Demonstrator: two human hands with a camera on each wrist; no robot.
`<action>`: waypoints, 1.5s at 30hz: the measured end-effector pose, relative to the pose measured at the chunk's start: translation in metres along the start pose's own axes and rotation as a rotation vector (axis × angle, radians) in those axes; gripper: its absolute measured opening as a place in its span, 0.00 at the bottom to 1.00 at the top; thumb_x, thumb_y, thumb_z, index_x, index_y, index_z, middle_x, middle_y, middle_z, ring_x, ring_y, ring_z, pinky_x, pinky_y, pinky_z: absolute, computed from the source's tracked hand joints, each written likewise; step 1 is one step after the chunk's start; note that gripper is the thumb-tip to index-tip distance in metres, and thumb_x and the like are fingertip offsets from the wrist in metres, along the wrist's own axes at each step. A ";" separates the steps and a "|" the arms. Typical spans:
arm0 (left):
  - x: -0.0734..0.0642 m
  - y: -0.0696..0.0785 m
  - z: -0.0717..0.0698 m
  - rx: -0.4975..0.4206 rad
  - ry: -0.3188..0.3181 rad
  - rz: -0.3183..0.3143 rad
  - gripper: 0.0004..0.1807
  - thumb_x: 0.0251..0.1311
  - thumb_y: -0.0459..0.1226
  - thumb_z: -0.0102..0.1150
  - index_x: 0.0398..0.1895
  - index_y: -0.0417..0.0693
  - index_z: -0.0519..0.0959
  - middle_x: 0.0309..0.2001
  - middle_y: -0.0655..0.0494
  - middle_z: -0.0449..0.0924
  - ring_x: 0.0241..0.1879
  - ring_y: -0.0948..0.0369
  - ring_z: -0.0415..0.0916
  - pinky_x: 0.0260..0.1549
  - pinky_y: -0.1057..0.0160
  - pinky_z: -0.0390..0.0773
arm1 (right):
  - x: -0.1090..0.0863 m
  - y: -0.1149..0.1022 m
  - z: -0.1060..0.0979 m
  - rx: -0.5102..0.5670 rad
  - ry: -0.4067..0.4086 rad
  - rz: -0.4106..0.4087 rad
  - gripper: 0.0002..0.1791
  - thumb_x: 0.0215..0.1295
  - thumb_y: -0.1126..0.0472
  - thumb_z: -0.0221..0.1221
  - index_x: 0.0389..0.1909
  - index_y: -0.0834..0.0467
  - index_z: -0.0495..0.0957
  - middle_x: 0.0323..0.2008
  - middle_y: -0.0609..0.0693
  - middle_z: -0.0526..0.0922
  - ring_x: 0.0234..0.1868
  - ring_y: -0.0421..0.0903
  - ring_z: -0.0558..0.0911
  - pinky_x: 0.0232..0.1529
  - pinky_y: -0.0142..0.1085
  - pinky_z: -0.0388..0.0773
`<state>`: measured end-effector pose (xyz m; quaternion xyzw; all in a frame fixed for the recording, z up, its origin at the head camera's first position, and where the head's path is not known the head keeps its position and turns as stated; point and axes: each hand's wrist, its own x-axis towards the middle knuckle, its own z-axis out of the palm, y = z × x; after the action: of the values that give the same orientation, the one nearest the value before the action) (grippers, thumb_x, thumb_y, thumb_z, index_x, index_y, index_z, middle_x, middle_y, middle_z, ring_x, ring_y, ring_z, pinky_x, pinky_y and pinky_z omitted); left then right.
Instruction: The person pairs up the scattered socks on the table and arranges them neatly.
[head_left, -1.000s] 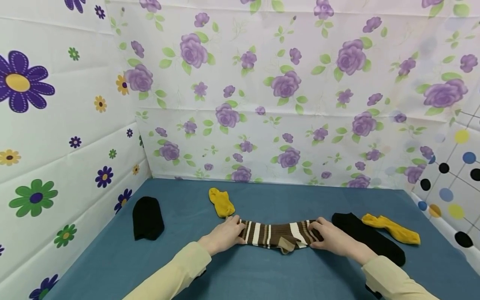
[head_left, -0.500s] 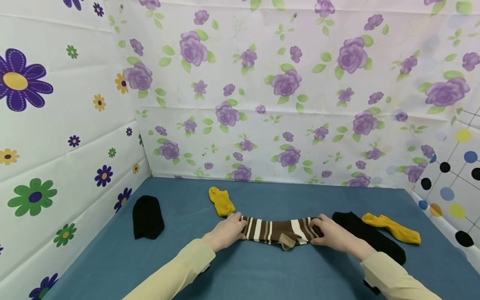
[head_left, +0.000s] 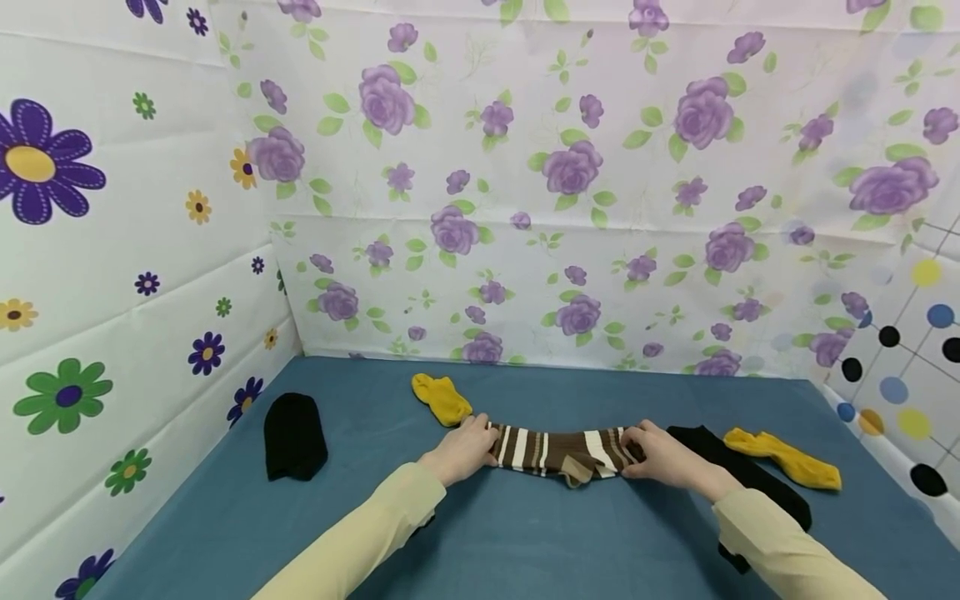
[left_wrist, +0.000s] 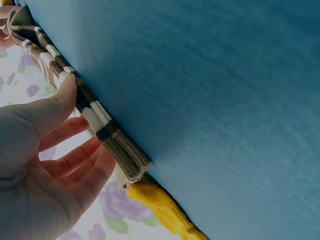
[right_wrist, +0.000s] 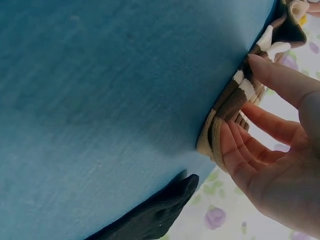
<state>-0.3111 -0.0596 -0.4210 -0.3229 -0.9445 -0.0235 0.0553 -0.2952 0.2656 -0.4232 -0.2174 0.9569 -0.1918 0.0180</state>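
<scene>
Striped sock (head_left: 551,452) is sitting mid-scene over the blue table (head_left: 570,550), strung between both hands; can't tell if it's resting on the surface or hanging just off it. Long axis is running left-right, sagging slightly at center, tan flap (head_left: 576,469) pointing near. Left hand (head_left: 461,450) is pinching the left end, thumb on one side, fingers on the other; right hand (head_left: 663,454) is pinching the right end the same way. Hands are covering both ends in the head view; wrist views are showing tan ribbed edges there, but I can't tell cuff from toe, or one sock from two layers. Left yellow sock (head_left: 441,400) is lying just beyond the left hand, contact unclear. Right black sock (head_left: 750,475) is lying right of the right hand, partly hidden by the wrist, with the right yellow sock (head_left: 787,458) beside it. Black item (head_left: 295,437) is lying far left. Pale sleeves (head_left: 375,525) are running off the near edge, cut off. Rose-print sheet (head_left: 510,183) is hanging behind.
</scene>
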 end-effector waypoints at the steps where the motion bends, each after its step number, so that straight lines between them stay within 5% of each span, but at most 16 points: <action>1: 0.001 0.000 0.000 -0.007 0.000 -0.006 0.10 0.55 0.44 0.60 0.32 0.46 0.76 0.30 0.54 0.63 0.29 0.58 0.62 0.25 0.65 0.66 | 0.001 0.000 -0.001 0.002 -0.004 0.004 0.22 0.52 0.58 0.66 0.46 0.63 0.73 0.35 0.52 0.67 0.28 0.43 0.67 0.28 0.39 0.67; 29: 0.039 0.012 0.003 0.012 -0.048 -0.118 0.13 0.60 0.40 0.55 0.44 0.43 0.77 0.43 0.46 0.69 0.43 0.53 0.67 0.35 0.62 0.72 | 0.025 0.030 -0.013 0.078 0.005 0.046 0.19 0.51 0.62 0.66 0.41 0.65 0.73 0.34 0.55 0.68 0.33 0.49 0.68 0.32 0.44 0.67; 45: 0.060 0.003 0.005 0.050 -0.043 -0.184 0.13 0.62 0.38 0.53 0.48 0.42 0.75 0.44 0.45 0.69 0.45 0.51 0.69 0.33 0.60 0.74 | 0.043 0.033 -0.008 0.072 0.069 0.078 0.18 0.53 0.64 0.65 0.42 0.69 0.73 0.34 0.56 0.69 0.34 0.49 0.67 0.33 0.43 0.67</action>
<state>-0.3567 -0.0203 -0.4190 -0.2336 -0.9715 0.0020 0.0404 -0.3487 0.2783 -0.4257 -0.1724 0.9571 -0.2328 0.0001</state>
